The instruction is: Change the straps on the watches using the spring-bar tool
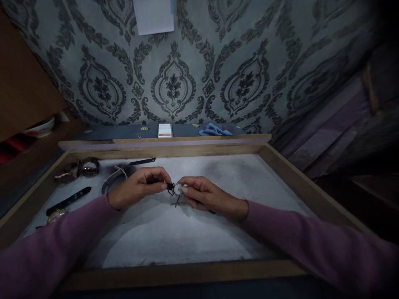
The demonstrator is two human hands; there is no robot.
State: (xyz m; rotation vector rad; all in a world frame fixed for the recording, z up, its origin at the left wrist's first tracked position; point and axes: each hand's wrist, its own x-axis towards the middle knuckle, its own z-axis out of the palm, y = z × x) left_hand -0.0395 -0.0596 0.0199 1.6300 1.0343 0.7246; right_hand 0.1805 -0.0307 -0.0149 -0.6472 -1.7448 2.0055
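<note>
Over the middle of a wooden tray with a white floor, a small wristwatch [177,189] with a pale dial is held between both hands. My left hand [141,187] is closed, thumb and forefinger pinching a short black watch strap [169,186] at the watch's left side. My right hand [207,195] is closed on the watch case from the right. A thin metal tool [177,203] shows just beneath the watch; I cannot tell whether it lies on the tray or is held under the right fingers.
Several watches lie at the tray's left, including a brown-toned one [89,167] and a gold one with black straps [57,216]. A grey band [114,178] and a dark flat strip [142,161] lie behind my left hand. The wooden tray rim [187,274] surrounds everything. Beyond it are a phone [165,130] and blue cloth [215,129].
</note>
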